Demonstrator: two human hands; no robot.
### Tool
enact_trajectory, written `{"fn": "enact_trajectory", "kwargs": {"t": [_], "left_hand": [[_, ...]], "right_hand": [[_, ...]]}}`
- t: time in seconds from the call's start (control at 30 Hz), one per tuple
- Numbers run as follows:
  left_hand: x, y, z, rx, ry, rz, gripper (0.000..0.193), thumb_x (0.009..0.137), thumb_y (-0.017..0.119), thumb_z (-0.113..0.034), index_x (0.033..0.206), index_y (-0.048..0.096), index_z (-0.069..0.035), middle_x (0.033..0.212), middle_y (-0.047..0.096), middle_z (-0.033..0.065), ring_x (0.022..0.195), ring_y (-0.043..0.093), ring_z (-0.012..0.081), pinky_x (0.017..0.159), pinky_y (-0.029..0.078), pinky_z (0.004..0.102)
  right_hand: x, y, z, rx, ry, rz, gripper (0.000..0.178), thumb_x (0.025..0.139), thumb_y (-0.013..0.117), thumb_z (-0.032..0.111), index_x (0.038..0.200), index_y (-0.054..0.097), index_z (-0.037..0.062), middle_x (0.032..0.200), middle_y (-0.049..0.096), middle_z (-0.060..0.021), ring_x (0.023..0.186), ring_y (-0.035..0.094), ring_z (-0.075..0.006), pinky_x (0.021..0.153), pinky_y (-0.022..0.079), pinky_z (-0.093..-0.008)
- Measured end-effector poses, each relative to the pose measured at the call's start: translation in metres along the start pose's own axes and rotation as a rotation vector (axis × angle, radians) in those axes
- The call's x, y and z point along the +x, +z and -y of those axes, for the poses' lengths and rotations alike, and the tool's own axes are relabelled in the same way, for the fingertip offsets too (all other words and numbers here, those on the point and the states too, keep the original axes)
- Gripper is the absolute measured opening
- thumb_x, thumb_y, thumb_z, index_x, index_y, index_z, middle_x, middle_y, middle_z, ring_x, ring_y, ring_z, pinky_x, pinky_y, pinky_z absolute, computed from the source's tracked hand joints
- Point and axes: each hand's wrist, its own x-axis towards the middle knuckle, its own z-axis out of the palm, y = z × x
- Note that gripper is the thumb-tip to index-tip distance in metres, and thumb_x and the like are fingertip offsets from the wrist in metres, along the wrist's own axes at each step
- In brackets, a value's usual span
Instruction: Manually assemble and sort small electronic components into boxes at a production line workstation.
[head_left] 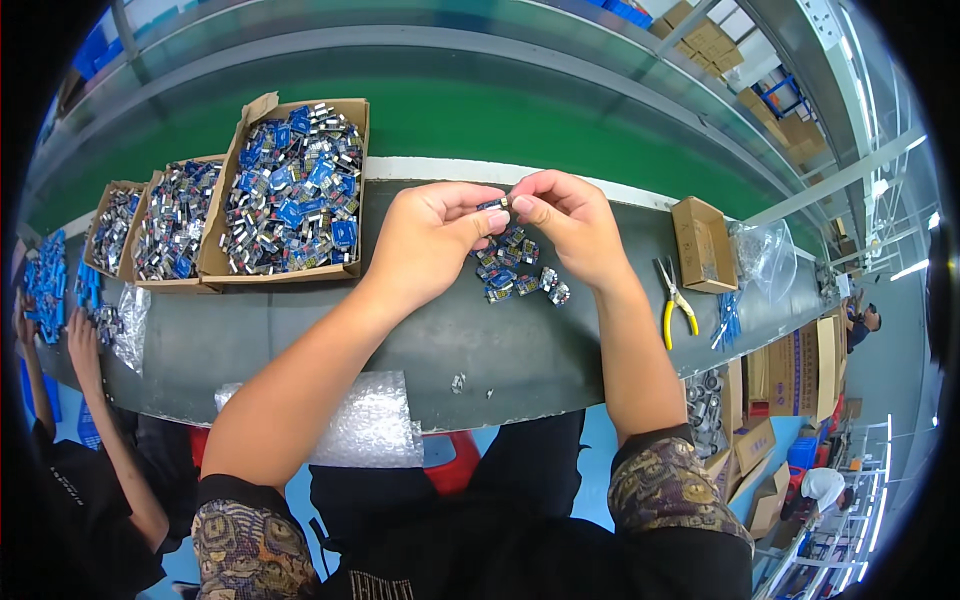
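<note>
My left hand point(432, 238) pinches a small dark-and-silver electronic part point(493, 204) between thumb and fingers above the bench. At the part's right end, my right hand point(568, 222) is closed with thumb and forefinger together; the fingertips partly hide what they grip. Just below both hands lies a loose pile of similar small blue, black and silver electronic parts point(505, 264). A few pale ones point(556, 287) sit at its right edge, nearest my right wrist.
Open cardboard boxes point(290, 190) full of such parts stand left. Yellow-handled pliers point(678, 308), blue cable ties point(728, 322) and a small cardboard box point(704, 245) lie right. Bubble wrap point(365, 425) hangs over the front edge. A co-worker's hands point(82, 340) work at far left.
</note>
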Motion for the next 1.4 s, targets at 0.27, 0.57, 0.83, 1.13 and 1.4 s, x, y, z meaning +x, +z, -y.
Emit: {"fn": "enact_trajectory", "kwargs": {"t": [0.27,0.57,0.83,1.13,1.4], "left_hand": [[-0.002,0.001,-0.005,0.01,0.043,0.004,0.025,0.091,0.067,-0.004,0.113,0.066,0.006,0.096,0.072,0.0107,0.084,0.067,0.0121,0.072,0.053,0.0246],[-0.004,0.001,-0.002,0.085,0.121,-0.047,0.025,0.09,0.068,-0.005,0.112,0.066,0.006,0.097,0.072,0.0106,0.083,0.067,0.012,0.073,0.053,0.0245],[0.0,-0.003,-0.001,-0.121,-0.133,-0.109,0.034,0.092,0.068,-0.021,0.117,0.062,0.0,0.103,0.071,0.0102,0.087,0.069,0.0149,0.075,0.054,0.0273],[0.0,0.002,0.0,-0.171,-0.175,-0.066,0.028,0.093,0.065,-0.019,0.114,0.064,0.0,0.1,0.071,0.0086,0.089,0.068,0.0147,0.079,0.055,0.0298],[0.002,0.0,0.009,-0.178,-0.105,-0.034,0.023,0.093,0.065,-0.015,0.104,0.068,0.004,0.095,0.07,0.0115,0.088,0.068,0.0162,0.081,0.056,0.0305]], "right_hand": [[0.001,0.001,0.001,0.01,-0.029,-0.005,0.013,0.091,0.069,0.009,0.099,0.066,-0.0007,0.096,0.067,-0.0049,0.089,0.062,-0.0113,0.081,0.05,-0.0258],[-0.001,0.013,-0.001,0.044,0.008,-0.086,0.011,0.089,0.072,0.009,0.091,0.068,-0.0005,0.096,0.068,-0.0047,0.091,0.063,-0.012,0.083,0.05,-0.0264],[-0.001,0.038,-0.023,-0.319,-0.298,-0.179,0.031,0.081,0.071,0.006,0.11,0.059,0.0001,0.099,0.067,-0.0082,0.089,0.066,-0.0154,0.079,0.053,-0.0309],[-0.001,0.032,-0.014,-0.748,-0.466,-0.256,0.039,0.071,0.075,0.007,0.107,0.059,0.0014,0.097,0.066,-0.0137,0.089,0.067,-0.0269,0.079,0.054,-0.0357],[-0.002,0.029,-0.009,-1.012,-0.439,-0.229,0.036,0.068,0.075,0.015,0.099,0.062,0.0031,0.094,0.068,-0.0119,0.087,0.066,-0.0284,0.078,0.052,-0.0379]]}}
